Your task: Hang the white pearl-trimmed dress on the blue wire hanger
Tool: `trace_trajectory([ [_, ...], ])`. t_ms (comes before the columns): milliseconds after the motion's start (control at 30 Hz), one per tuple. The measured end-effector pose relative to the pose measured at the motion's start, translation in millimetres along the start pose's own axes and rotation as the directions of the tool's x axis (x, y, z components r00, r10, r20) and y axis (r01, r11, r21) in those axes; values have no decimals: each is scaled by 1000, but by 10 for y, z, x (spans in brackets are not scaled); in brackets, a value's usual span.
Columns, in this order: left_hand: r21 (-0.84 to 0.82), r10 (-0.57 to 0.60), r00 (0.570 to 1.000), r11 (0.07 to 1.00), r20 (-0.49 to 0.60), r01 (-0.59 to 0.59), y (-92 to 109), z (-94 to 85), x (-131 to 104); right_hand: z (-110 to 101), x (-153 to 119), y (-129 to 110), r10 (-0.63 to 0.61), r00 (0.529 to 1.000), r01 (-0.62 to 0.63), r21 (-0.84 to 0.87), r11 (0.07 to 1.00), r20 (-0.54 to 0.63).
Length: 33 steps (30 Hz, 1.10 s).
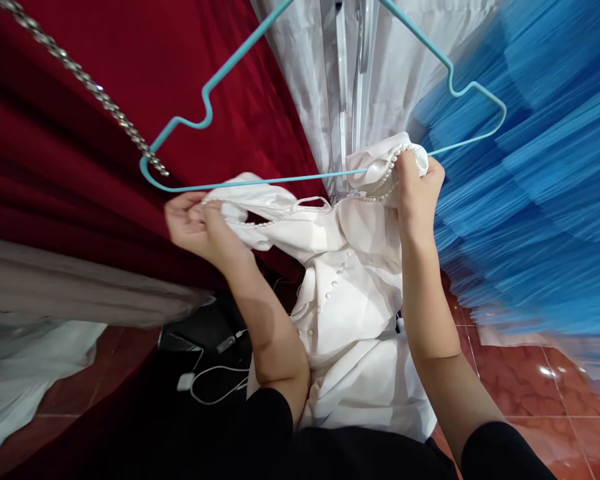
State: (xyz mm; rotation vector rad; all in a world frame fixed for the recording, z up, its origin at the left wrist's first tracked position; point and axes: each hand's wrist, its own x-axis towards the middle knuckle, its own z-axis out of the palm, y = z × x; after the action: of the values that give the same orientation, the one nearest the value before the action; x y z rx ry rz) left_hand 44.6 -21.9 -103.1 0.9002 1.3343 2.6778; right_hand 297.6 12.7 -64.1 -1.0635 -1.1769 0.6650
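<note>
Background: dark red draped fabric (260, 120) at left, layered blue tulle skirt (540, 167) at right, sheer white drape (300, 73) and white metal posts (342, 100) at the far centre, glossy red tiled floor (525, 383) below. White satin-look dress with pearl-beaded edges (355, 287) is mid-scene, top stretched between both hands, buttoned part hanging, lower folds near the person's body. Thin light-blue hanger (280, 180) spans the far side, its bar along the dress top; likely the top is held wide to line up with it. At right the bar runs behind or into the cloth, can't tell which. Pose: left hand (193, 220) out to the left, fingers curled, thumb pinching the beaded edge, just under the bar. Right hand (419, 183) higher, wrist raised, fingers closed around the other beaded end, knuckles beside the bar. Both forearms reach forward, elbows bent, short black sleeves (273, 410) near
</note>
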Motion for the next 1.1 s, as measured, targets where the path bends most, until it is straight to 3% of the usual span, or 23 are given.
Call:
trace_trajectory([
  [67,45,91,996,995,16,-91,171,-31,229,-2,21,-2,-19,1000,19,25,999,-4],
  [133,92,147,983,983,105,-157,405,-6,405,3,40,8,-44,999,44,40,998,4],
  [233,167,134,959,970,250,-179,708,96,555,23,42,24,-60,998,60,11,998,15],
  [333,251,149,918,935,368,-252,834,177,622,45,16,13,-60,998,60,-17,998,-8],
  [433,280,207,884,897,418,-343,850,178,656,44,-11,-20,-58,998,59,29,998,-21],
  [567,324,231,894,873,385,-365,919,136,634,7,-18,-41,-86,996,87,32,996,-24],
  [733,242,205,841,900,500,-363,941,199,546,-8,-3,-41,-73,997,74,22,997,-11],
  [900,192,71,847,961,527,-200,676,165,492,-9,11,-93,-91,995,93,60,994,-42],
  [1000,216,91,866,951,492,-223,621,126,433,-51,38,-118,-119,992,122,71,990,-43],
  [1100,258,109,876,932,469,-254,709,123,380,-114,61,-131,-137,990,139,75,987,-24],
])
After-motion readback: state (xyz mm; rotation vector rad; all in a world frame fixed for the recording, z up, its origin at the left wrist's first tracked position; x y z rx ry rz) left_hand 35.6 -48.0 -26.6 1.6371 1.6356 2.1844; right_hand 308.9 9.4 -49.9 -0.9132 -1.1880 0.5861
